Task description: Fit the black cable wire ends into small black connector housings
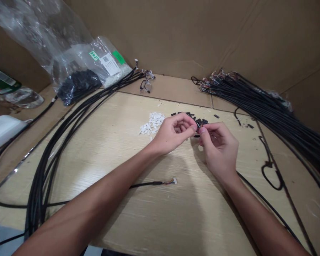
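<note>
My left hand [173,133] and my right hand [220,149] meet over the table, thumbs and forefingers pinched close together. Thin coloured wires [200,125] show between the fingertips, and my right hand grips them. What my left fingertips pinch is too small to make out. From under my right hand a black cable [266,205] runs to the lower right. Short black tube pieces [202,121] lie behind the fingers. Beside my left hand is a pile of small white plastic pieces [152,122]. Nearer, a cable end with a white connector [175,180] pokes out past my left forearm.
Bundled black cables [256,103] with bare wire ends lie at right; more cables [61,138] curve along the left. Clear bags [81,83], glasses [146,85], a bottle [8,83] and a white box [5,131] stand around. Cardboard walls [176,35] enclose the back.
</note>
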Demonstrator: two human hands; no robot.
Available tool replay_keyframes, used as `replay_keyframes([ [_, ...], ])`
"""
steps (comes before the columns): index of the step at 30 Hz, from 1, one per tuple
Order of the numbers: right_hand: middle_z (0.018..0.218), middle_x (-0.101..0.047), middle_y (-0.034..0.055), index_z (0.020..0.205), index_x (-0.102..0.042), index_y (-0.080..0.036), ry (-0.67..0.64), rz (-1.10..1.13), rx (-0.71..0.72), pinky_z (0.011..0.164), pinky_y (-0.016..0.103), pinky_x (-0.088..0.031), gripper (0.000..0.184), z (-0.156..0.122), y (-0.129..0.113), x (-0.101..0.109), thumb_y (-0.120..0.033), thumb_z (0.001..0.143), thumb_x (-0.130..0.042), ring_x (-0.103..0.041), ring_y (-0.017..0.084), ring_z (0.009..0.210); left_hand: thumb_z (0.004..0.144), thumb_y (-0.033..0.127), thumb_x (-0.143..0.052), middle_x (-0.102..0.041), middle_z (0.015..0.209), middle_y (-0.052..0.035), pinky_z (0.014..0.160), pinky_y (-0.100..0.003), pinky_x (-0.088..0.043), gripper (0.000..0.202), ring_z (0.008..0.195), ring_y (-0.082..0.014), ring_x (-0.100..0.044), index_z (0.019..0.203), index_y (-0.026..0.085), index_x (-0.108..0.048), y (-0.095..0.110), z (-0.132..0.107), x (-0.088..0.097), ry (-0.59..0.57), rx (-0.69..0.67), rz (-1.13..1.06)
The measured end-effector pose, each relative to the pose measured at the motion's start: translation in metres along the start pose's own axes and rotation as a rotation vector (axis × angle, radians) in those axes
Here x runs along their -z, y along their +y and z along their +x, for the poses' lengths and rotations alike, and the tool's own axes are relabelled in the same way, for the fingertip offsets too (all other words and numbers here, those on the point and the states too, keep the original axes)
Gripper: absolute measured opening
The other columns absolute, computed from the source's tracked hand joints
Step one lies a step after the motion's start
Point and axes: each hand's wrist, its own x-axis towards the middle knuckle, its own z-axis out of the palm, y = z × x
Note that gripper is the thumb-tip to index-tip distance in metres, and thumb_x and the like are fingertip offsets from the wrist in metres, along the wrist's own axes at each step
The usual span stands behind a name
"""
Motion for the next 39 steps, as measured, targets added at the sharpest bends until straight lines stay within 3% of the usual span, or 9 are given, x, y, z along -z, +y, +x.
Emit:
replay_keyframes([
  [6, 0.084, -0.074, -0.0002, 0.098, -0.075, -0.024, -0.036, -0.01, -0.006, 0.066, 0.032, -0.055, 0.008, -0.0012, -0.0003, 0.0012, -0.028, 0.105, -0.074, -0.067, 0.016, 0.07, 0.086, 0.037, -0.094, -0.073, 0.088, -0.0014, 0.067, -0.022, -0.046, 0.03, 0.074, -0.0098, -0.059, 0.099, 0.018, -0.074, 0.0018, -0.0001, -0.0023, 0.081, -0.044, 0.003],
  [12, 0.082, -0.074, -0.0006, 0.098, -0.075, -0.024, -0.032, 0.004, -0.031, 0.064, 0.031, -0.055, 0.01, -0.0013, 0.0009, 0.0012, -0.031, 0.104, -0.075, -0.066, 0.015, 0.068, 0.092, 0.035, -0.087, -0.074, 0.087, -0.0019, 0.063, -0.023, -0.043, 0.018, 0.069, -0.0096, -0.054, 0.1, 0.019, -0.081, -0.004, 0.0017, -0.0001, 0.058, -0.102, 0.072],
  [20, 0.076, -0.071, -0.0019, 0.096, -0.076, -0.024, 0.012, 0.084, -0.055, 0.06, 0.03, -0.053, 0.007, -0.0002, -0.0019, -0.0009, -0.028, 0.101, -0.077, -0.064, 0.015, 0.064, 0.09, 0.035, -0.089, -0.076, 0.087, -0.0028, 0.061, -0.024, -0.041, 0.02, 0.067, -0.0093, -0.053, 0.097, 0.018, -0.081, -0.0031, 0.0016, -0.001, 0.076, -0.047, 0.051],
  [33, 0.09, -0.075, 0.0005, 0.103, -0.077, -0.024, 0.001, 0.076, -0.001, 0.065, 0.031, -0.057, 0.001, -0.0012, -0.0026, -0.0021, -0.024, 0.103, -0.076, -0.069, 0.016, 0.073, 0.092, 0.03, -0.087, -0.072, 0.086, -0.0013, 0.063, -0.022, -0.044, 0.018, 0.069, -0.0084, -0.054, 0.099, 0.017, -0.077, -0.0022, 0.0022, -0.0016, 0.083, -0.048, 0.021],
  [39, 0.087, -0.074, 0.0004, 0.099, -0.076, -0.024, 0.009, 0.072, -0.059, 0.064, 0.031, -0.056, 0.006, -0.0011, -0.0043, -0.0025, -0.029, 0.102, -0.078, -0.068, 0.016, 0.071, 0.093, 0.026, -0.085, -0.07, 0.084, 0.001, 0.06, -0.02, -0.041, 0.013, 0.065, -0.007, -0.051, 0.1, 0.019, -0.076, -0.0029, 0.0017, -0.001, 0.068, -0.101, 0.055],
])
